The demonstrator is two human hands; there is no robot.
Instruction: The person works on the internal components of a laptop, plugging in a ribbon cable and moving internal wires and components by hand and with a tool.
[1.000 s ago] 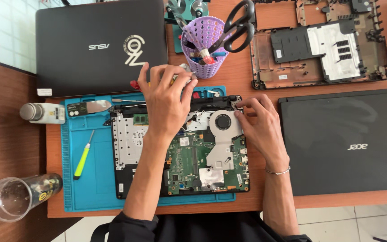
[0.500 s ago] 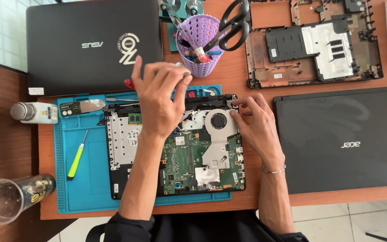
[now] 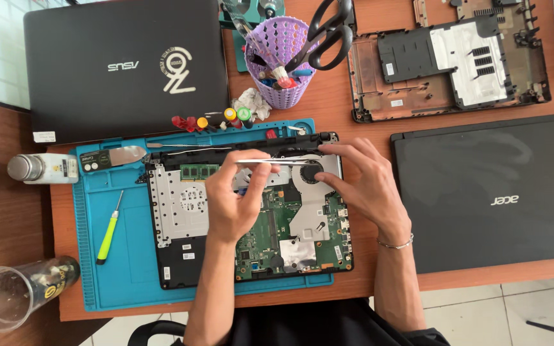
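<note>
Tweezers [image 3: 277, 162] — thin, stiff, light (likely slippery) — are pinched shut-fingered by the left hand [image 3: 235, 202] and steadied at the tip by the right hand [image 3: 360, 182] over the opened laptop [image 3: 251, 211]; best gripped mid-shaft.

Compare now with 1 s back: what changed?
The left hand came off the top edge of the opened laptop and now pinches a thin metal tool held level, its far end at the right hand by the fan. Screwdriver, mat and closed laptops unchanged.
</note>
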